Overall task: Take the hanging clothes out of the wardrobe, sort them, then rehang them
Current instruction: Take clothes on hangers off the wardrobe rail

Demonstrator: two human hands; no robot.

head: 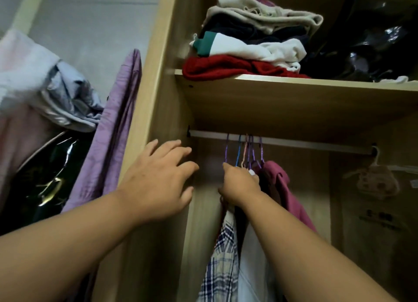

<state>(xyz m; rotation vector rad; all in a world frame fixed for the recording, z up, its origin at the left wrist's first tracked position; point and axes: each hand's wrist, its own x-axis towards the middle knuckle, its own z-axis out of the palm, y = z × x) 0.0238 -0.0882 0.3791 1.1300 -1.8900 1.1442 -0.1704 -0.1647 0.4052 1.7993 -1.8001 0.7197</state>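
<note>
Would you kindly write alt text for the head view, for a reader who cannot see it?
A person's right hand grips bunched hangers on the wardrobe rail, a plaid shirt and pink garment hanging below, while the open left hand reaches beside it. Folded clothes are stacked on the shelf above.

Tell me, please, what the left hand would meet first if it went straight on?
Probably the leftmost purple hanger hook on the rail: the open left hand points up and right towards it. Depth is unclear, so it might miss.
</note>
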